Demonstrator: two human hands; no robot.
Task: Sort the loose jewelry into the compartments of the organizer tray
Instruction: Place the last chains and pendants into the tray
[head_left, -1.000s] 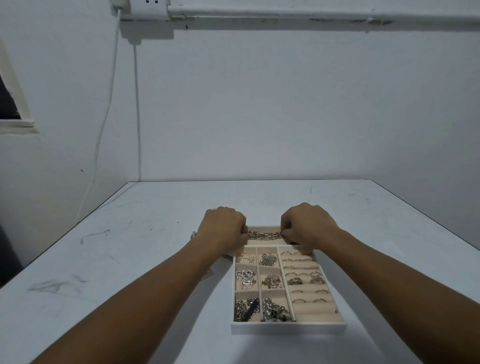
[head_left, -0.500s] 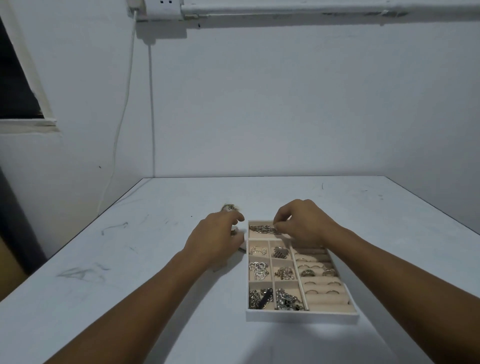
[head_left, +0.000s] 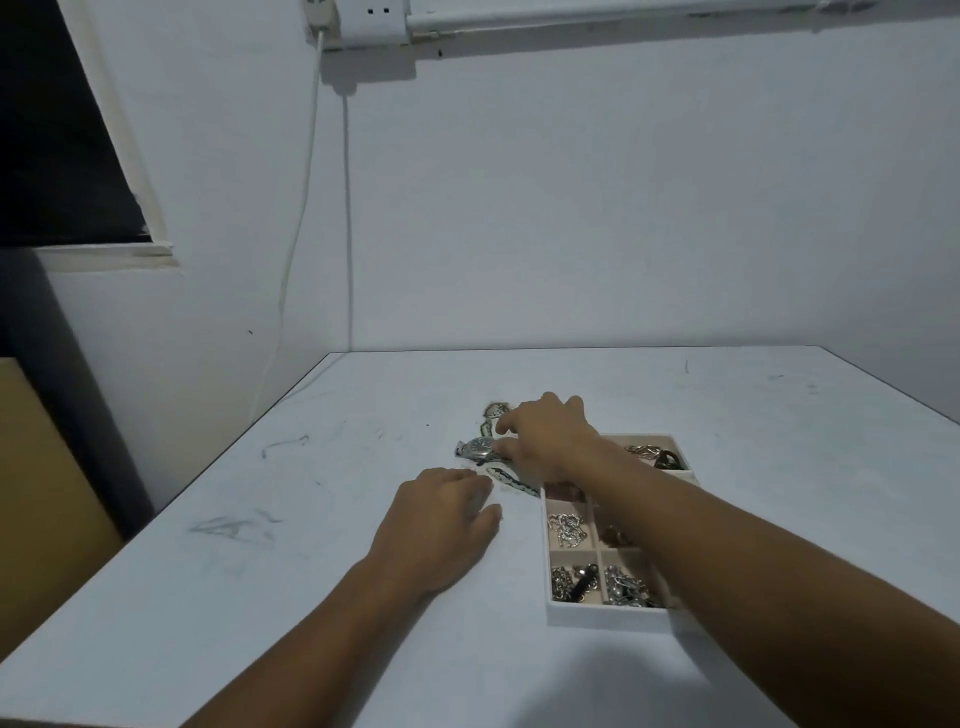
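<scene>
Watch (head_left: 480, 448) lay left of the tray (head_left: 597, 618), at the right hand's (head_left: 550, 441) fingertips.
Thumb touched it, grasp unclear; the left hand (head_left: 441, 514) rested flat and empty on the bench (head_left: 311, 545), just short.

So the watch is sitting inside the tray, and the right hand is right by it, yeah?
Not quite. In the head view the watch lies on the table, to the left of the tray, not inside it. The right hand is right by it, as you said.
</scene>
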